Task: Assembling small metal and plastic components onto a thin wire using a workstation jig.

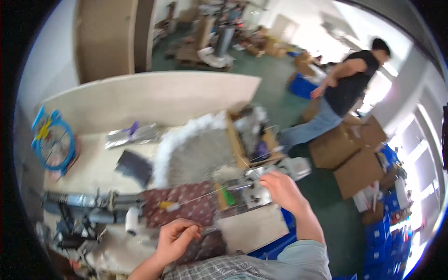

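Note:
My left hand (178,238) hovers over the near part of a maroon dotted cloth (179,199), its thumb and fingers pinched together. Whatever lies between those fingertips is too small to make out. Further right, my right hand (283,187) reaches to a blurred metal fixture (255,195) at the table's right side, fingers curled. What they grip is hidden. Between the hands, a thin rod (200,197) with a yellow and white end lies slantwise across the cloth. A green piece (227,197) sits close to the fixture.
Left of the cloth stand a white roll (132,220) and dark metal bars (93,203). Behind are a white-edged grey stack (198,149), an open carton (238,140) and a blue round-framed object (55,144). A person (350,84) walks at right near cardboard boxes (338,144).

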`<state>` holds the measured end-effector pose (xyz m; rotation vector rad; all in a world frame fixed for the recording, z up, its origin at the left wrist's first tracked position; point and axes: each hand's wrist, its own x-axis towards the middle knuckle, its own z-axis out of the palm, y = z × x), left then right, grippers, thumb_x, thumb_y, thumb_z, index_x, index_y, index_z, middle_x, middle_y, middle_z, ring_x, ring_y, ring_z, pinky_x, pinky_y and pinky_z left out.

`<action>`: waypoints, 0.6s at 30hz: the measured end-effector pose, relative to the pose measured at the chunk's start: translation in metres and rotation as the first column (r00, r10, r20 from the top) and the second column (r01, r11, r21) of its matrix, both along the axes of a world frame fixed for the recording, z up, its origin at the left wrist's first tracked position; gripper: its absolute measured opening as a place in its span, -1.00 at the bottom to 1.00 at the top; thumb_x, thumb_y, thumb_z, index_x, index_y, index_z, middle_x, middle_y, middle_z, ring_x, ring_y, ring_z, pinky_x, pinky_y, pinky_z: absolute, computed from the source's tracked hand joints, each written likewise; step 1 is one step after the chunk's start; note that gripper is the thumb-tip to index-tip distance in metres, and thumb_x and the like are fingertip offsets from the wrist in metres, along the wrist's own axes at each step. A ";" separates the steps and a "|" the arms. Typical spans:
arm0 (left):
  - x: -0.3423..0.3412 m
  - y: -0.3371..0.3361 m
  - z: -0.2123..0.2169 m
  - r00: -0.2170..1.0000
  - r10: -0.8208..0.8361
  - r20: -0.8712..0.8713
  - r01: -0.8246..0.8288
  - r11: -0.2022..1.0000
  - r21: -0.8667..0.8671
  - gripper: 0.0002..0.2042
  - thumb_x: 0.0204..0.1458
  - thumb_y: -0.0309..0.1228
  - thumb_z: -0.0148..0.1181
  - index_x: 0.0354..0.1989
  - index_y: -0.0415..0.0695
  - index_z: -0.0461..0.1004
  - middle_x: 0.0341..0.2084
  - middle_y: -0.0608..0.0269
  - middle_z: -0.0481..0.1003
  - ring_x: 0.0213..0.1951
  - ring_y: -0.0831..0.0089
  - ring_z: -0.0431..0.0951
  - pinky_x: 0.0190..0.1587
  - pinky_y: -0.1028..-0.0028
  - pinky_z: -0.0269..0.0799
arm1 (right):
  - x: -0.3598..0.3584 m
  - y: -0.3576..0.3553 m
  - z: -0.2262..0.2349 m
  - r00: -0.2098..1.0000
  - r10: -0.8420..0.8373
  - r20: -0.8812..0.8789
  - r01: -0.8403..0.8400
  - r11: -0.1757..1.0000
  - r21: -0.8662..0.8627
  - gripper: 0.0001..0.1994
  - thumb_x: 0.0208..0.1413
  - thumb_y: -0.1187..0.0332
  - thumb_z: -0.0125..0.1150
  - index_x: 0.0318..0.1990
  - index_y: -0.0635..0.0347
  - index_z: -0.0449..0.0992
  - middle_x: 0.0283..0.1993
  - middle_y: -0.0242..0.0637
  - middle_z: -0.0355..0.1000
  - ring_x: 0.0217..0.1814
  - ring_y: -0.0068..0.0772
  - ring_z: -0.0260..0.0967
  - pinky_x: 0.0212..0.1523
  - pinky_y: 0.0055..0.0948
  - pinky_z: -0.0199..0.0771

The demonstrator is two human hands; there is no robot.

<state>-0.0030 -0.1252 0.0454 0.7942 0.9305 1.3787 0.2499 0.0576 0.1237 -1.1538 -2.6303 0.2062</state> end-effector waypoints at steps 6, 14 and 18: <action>0.044 0.101 -0.017 0.246 0.478 -0.844 0.034 0.865 0.500 -0.82 -0.15 -0.47 0.22 -0.31 -0.15 0.50 -0.56 0.12 0.46 -0.52 0.18 0.51 -0.50 0.33 0.40 | -0.025 0.007 -0.026 0.960 0.218 -0.177 -0.220 0.975 0.009 -0.86 0.06 0.43 0.03 -0.28 0.24 0.50 -0.29 -0.12 0.41 -0.20 -0.04 0.38 -0.18 -0.26 0.38; 0.034 0.137 -0.032 -0.095 0.566 -0.819 0.183 0.818 0.545 -0.93 -0.20 -0.43 0.20 -0.51 -0.09 0.48 -0.61 0.24 0.42 -0.51 0.20 0.47 -0.43 0.25 0.33 | -0.067 0.016 -0.064 0.925 0.171 -0.340 -0.208 0.975 -0.077 -0.90 0.01 0.41 0.07 -0.33 0.21 0.42 -0.37 -0.07 0.42 -0.27 -0.01 0.40 -0.31 -0.12 0.39; 0.019 0.177 -0.060 -0.164 0.451 -0.878 0.217 0.884 0.413 -0.87 -0.13 -0.39 0.16 -0.36 -0.06 0.46 -0.50 0.26 0.43 -0.38 0.24 0.48 -0.35 0.24 0.34 | -0.080 0.032 -0.088 0.958 0.118 -0.260 -0.131 0.991 -0.032 -0.82 -0.02 0.30 0.00 -0.39 0.04 0.55 -0.40 -0.14 0.48 -0.28 -0.03 0.44 -0.29 -0.15 0.44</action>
